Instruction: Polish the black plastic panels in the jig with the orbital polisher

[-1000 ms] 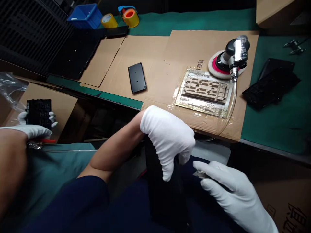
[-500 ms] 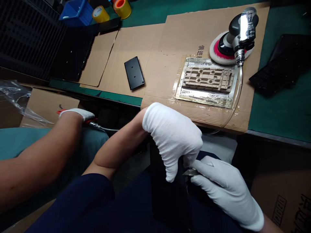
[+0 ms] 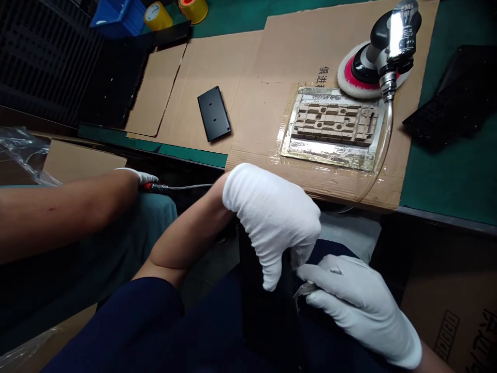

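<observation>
White gloves cover both of my hands. My left hand (image 3: 277, 215) grips the upper end of a long black panel (image 3: 267, 311), thumb on the near face and fingers curled over the far side. The panel stands steeply in front of my lap, and its lower part blends into my dark clothing. Pinched in my right hand (image 3: 361, 305) is a small metal blade (image 3: 306, 288), held against or close by the panel's right edge. Whether the blade touches the edge I cannot tell. Most of the blade's body is hidden by the glove.
A polisher (image 3: 373, 62) with a white pad rests by a grooved fixture block (image 3: 336, 122) on cardboard. A small black cover (image 3: 214, 114) lies left of it. Dark parts (image 3: 458, 98) lie at right. At left, a co-worker's gloved hand (image 3: 143, 176) holds a red-handled hose tool.
My right hand has moved slightly down along the panel's edge, and the blade now tilts differently. The co-worker's arm has shifted up and right. The view has shifted slightly.
</observation>
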Action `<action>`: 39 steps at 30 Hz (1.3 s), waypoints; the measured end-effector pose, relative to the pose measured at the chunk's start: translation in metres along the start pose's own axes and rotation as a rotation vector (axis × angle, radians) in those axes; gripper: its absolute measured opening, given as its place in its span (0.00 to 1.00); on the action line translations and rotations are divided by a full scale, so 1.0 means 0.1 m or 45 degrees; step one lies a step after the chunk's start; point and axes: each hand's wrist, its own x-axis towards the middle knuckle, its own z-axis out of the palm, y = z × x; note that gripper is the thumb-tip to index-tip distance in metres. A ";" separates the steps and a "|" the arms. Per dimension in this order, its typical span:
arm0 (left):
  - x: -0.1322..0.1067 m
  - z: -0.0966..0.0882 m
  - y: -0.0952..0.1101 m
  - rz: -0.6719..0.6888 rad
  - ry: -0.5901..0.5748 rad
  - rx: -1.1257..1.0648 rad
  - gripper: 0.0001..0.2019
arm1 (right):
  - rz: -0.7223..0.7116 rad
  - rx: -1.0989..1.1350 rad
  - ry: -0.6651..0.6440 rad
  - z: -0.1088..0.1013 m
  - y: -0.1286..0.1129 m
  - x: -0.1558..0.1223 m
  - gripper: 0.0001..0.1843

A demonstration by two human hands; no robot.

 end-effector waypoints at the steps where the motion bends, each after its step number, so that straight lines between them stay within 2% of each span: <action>1: 0.01 -0.02 0.07 0.083 -0.263 0.302 0.16 | -0.003 0.008 -0.014 0.00 0.00 -0.01 0.19; 2: 0.01 -0.03 0.12 0.179 -0.460 0.577 0.15 | -0.008 0.015 -0.025 -0.01 0.01 -0.01 0.19; 3: 0.02 -0.03 0.14 0.272 -0.560 0.791 0.12 | -0.016 0.022 -0.031 -0.01 0.01 -0.01 0.18; 5: 0.01 -0.03 0.15 0.393 -0.569 1.007 0.11 | -0.030 0.027 -0.028 -0.02 0.01 -0.01 0.18; 8: -0.01 -0.04 0.13 0.472 -0.551 1.179 0.13 | -0.029 0.013 0.018 0.00 -0.01 0.03 0.19; 10: -0.02 -0.04 0.12 0.475 -0.532 1.156 0.13 | 0.001 0.008 0.058 0.01 -0.02 0.06 0.21; 12: -0.03 -0.05 0.14 0.410 -0.494 0.971 0.13 | 0.050 0.018 0.078 0.02 -0.03 0.10 0.21; 14: -0.04 -0.04 0.16 0.243 -0.340 0.597 0.13 | 0.090 0.032 0.072 0.03 -0.04 0.13 0.22; 17: -0.05 -0.03 0.18 -0.078 0.167 0.032 0.17 | 0.078 0.038 0.059 0.03 -0.04 0.13 0.22; 19: -0.05 -0.02 0.18 -0.233 0.435 -0.098 0.18 | 0.049 0.023 0.057 0.02 -0.03 0.11 0.21; 20: -0.06 -0.02 0.18 -0.281 0.477 -0.096 0.17 | 0.030 0.016 0.058 0.01 -0.03 0.09 0.21; 22: -0.07 -0.01 0.18 -0.318 0.399 -0.039 0.14 | -0.001 0.007 0.054 0.00 -0.02 0.07 0.22; 26: -0.09 -0.01 0.18 -0.230 -0.089 0.233 0.19 | -0.030 0.014 0.031 -0.02 0.00 0.05 0.23; 28: -0.09 0.00 0.20 -0.178 -0.272 0.408 0.22 | -0.041 0.015 0.014 -0.03 0.00 0.05 0.21; 32: -0.05 0.05 0.30 -0.069 -0.388 0.622 0.25 | -0.065 0.066 -0.015 0.00 -0.02 0.08 0.19; 34: -0.04 0.04 0.32 -0.046 -0.383 0.654 0.23 | -0.097 0.176 -0.070 -0.02 0.00 0.08 0.19; 36: -0.08 -0.03 0.26 -0.053 -0.256 0.547 0.17 | -0.114 0.301 -0.102 -0.10 0.09 0.03 0.17; 37: -0.13 -0.08 0.20 -0.033 -0.138 0.437 0.13 | -0.055 0.299 -0.048 -0.18 0.17 -0.02 0.15; 39: -0.29 -0.23 0.00 0.079 0.118 0.197 0.10 | 0.231 0.102 0.262 -0.43 0.42 -0.15 0.15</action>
